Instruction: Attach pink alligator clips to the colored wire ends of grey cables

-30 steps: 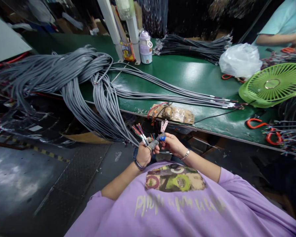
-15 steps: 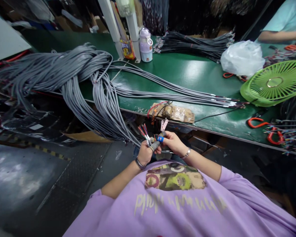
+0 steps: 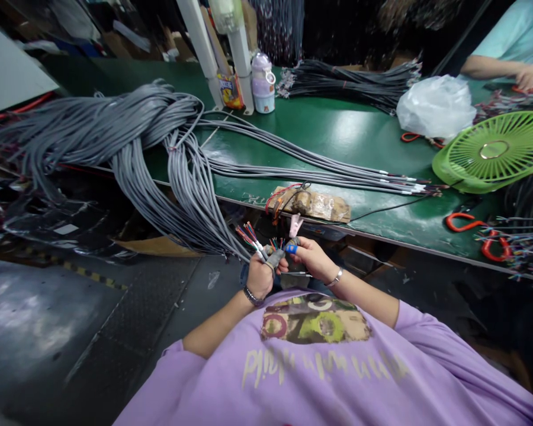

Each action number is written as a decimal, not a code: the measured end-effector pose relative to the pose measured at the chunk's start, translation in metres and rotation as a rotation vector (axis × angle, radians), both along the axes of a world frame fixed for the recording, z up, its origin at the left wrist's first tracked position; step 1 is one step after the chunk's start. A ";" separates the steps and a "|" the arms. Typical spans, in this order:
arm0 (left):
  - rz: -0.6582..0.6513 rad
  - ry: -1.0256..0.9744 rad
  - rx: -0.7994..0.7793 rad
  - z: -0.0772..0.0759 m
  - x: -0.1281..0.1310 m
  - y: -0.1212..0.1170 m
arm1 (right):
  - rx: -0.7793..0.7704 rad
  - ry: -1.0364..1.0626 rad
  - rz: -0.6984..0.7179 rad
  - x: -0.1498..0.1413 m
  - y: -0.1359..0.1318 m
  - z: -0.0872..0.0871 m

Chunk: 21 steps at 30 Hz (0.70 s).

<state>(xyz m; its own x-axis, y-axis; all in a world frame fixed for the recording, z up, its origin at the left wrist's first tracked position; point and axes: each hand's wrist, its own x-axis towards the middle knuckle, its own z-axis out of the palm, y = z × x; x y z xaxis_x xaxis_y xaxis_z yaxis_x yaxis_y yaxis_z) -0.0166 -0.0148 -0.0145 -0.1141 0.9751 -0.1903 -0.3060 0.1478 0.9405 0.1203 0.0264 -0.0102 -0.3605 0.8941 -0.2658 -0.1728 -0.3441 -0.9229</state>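
Observation:
My left hand (image 3: 260,280) is closed around the ends of several grey cables, its thumb in a grey covering. Stripped cable ends with coloured wires (image 3: 247,232) fan out above that fist. A second small tuft of coloured wires (image 3: 276,242) sticks up by the left thumb. My right hand (image 3: 314,260) is pinched just right of this tuft, with blue tape on one digit and a grey covering on another; what lies between the fingertips is too small to make out. From the held ends, the grey cable bundle (image 3: 190,189) runs up onto the green table (image 3: 337,133).
A taped cardboard piece (image 3: 311,204) with a pink clip (image 3: 295,225) sits at the table edge. Further right are a green fan (image 3: 493,151), red hooks (image 3: 464,222) and a plastic bag (image 3: 437,106). A lilac bottle (image 3: 263,86) stands behind. A co-worker's hand (image 3: 528,77) shows far right.
My hands came closer together half a second ago and are slightly apart again now. The wire tips in my left hand have tilted back left. The co-worker's hand has come into view.

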 end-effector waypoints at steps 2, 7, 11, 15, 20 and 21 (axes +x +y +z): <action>-0.023 0.016 0.009 -0.003 -0.001 -0.001 | -0.002 0.017 0.008 -0.002 0.000 0.002; -0.035 0.035 0.011 -0.007 0.000 -0.002 | -0.009 0.050 0.029 -0.007 -0.001 0.004; 0.014 0.029 -0.006 -0.003 0.002 -0.002 | -0.032 0.036 -0.044 -0.007 -0.003 0.002; 0.100 -0.017 -0.016 0.001 0.003 0.000 | -0.070 0.055 -0.077 -0.008 -0.006 0.002; 0.015 -0.008 -0.028 0.000 0.002 0.000 | -0.056 0.109 -0.121 -0.012 -0.006 0.002; -0.010 0.004 -0.023 -0.001 0.002 0.000 | -0.049 0.113 -0.125 -0.013 -0.006 0.001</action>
